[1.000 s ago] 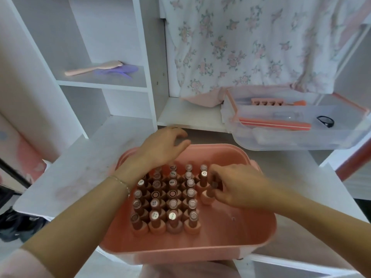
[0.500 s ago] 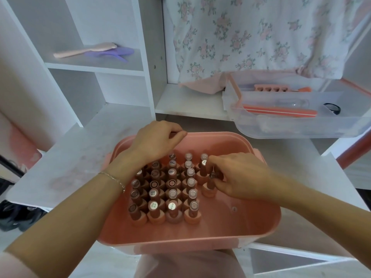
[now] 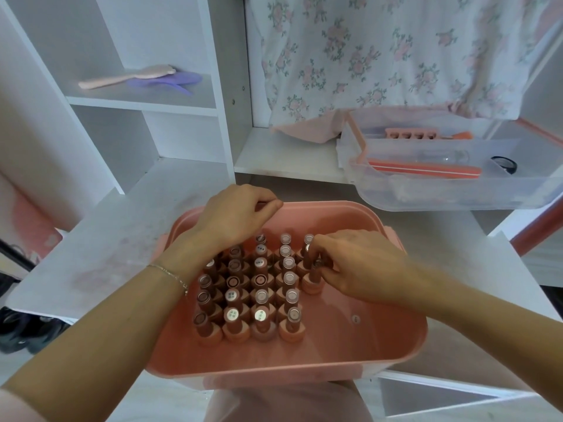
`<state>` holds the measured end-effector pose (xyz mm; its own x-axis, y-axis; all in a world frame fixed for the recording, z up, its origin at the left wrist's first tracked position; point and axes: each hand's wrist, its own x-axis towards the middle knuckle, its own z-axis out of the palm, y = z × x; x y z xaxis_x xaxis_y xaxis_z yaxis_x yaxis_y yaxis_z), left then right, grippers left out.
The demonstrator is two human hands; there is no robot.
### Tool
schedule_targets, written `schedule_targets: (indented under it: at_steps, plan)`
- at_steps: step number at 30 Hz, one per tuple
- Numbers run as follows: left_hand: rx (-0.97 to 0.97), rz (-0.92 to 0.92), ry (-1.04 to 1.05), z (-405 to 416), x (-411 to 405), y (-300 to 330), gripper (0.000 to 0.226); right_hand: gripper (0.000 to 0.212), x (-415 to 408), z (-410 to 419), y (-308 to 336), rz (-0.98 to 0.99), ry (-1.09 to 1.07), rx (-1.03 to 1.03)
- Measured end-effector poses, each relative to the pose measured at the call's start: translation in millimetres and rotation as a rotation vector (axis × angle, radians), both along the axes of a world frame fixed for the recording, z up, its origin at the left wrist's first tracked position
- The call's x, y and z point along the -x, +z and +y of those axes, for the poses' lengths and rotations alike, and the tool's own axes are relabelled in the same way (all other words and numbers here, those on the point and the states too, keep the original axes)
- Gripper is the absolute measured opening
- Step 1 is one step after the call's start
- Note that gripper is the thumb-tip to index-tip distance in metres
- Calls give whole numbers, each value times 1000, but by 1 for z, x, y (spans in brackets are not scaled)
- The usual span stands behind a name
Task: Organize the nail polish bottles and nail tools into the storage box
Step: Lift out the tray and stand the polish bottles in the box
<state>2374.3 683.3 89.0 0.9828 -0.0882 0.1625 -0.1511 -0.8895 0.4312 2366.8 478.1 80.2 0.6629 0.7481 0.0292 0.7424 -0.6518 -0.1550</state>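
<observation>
Pinching the cap of one bottle (image 3: 313,277), the right hand (image 3: 356,266) curls its fingers round it at the right edge of the bottle block (image 3: 249,290), inside the pink box (image 3: 380,339). That bottle stands upright in a short column just right of the packed rows, touching its neighbours. Left of the grip, the rows fill the box's left half; right of and nearer than the grip, the box floor is bare. The left hand (image 3: 237,217) sits beyond and left of the grip, fingers curled over the box's far rim and above the farthest bottles; whether it grips the rim I cannot tell. Far beyond the grip to the right, a clear tray (image 3: 441,196) on the shelf holds a nail file (image 3: 423,169), a toe separator (image 3: 405,134) and a dark ring (image 3: 504,162). Far to the left, a brush (image 3: 128,77) lies on a shelf.
</observation>
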Motion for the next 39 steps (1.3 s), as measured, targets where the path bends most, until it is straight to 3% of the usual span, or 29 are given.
schedule_targets:
  at_steps: [25,33,39]
  plan:
    - [-17,-6,3,0,-2,-2,27,18,2,1,1,26,2,-7]
    - [-4,-11,5,0,-1,-2,27,19,8,1,14,-1,20,-135]
    - [-9,-20,5,1,-3,-3,27,16,20,9,20,159,142,-112]
